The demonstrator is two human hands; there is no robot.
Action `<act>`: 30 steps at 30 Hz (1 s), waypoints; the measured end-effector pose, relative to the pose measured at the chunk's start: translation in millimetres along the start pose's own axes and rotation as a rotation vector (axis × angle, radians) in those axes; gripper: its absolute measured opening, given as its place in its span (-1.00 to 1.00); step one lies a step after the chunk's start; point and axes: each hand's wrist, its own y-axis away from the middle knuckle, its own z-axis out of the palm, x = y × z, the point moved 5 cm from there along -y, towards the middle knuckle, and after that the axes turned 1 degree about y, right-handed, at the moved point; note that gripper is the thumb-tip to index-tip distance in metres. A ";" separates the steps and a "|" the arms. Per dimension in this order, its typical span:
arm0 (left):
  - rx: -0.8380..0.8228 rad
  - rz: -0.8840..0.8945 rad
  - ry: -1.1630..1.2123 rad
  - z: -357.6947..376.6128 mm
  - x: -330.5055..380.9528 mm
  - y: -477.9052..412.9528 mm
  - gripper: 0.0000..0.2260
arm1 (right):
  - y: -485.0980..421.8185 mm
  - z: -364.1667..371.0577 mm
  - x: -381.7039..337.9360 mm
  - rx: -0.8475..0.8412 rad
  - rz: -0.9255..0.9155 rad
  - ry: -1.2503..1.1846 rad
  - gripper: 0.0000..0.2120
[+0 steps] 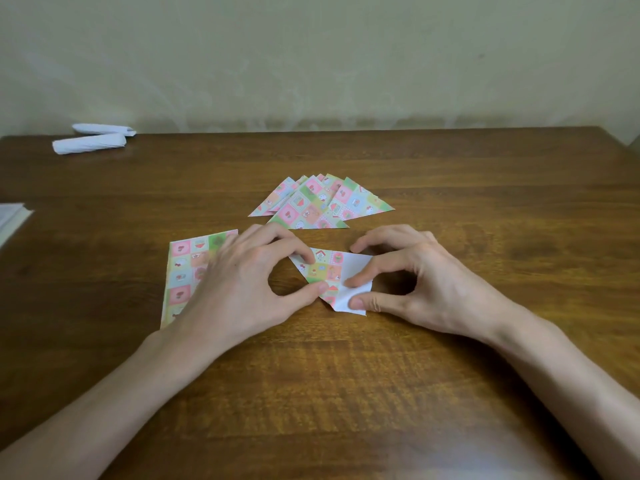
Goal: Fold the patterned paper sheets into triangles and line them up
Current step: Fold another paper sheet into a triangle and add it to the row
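You're mid-fold on one sheet [327, 271], which sits on the table [346, 393] right between your hands, just in front of the folded triangles [318, 204]. Your left hand [249, 282] has its thumb and forefinger pinched on the patterned flap, and your right hand [419, 282] pinches the white side the same way. So both hands are clamped on the paper, neither one loose.

My advice: get the corners matched before you flatten anything. Hold one end down with the left, then run a right fingertip along the crease in one pass. If the points are off now, I'd guess the triangle comes out lopsided next to the others.

The hard part to see is that your left hand covers a good part of the stack of flat sheets [185, 275], so no idea how many are left. The triangles overlap too, so I can't count them. There's also a pale thing [10, 220] cut off at the left edge, and two white paper rolls [90, 143] at the back.
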 end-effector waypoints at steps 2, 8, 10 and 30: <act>-0.007 0.000 0.003 0.0 -0.1 -0.3 -0.64 | -1.0 1.0 -3.5 0.028 -0.023 -0.009 -0.72; -0.028 -0.004 0.002 0.2 -3.1 -0.2 -0.64 | -2.2 -0.9 -7.9 -0.010 -0.052 -0.025 -0.62; -0.029 -0.003 -0.004 -0.2 -3.2 -0.4 -0.63 | -0.3 -4.9 -6.3 -0.076 -0.045 -0.011 -0.53; -0.135 0.332 0.047 3.4 14.8 4.9 -0.73 | -3.8 7.1 -1.7 0.072 0.025 -0.011 -0.76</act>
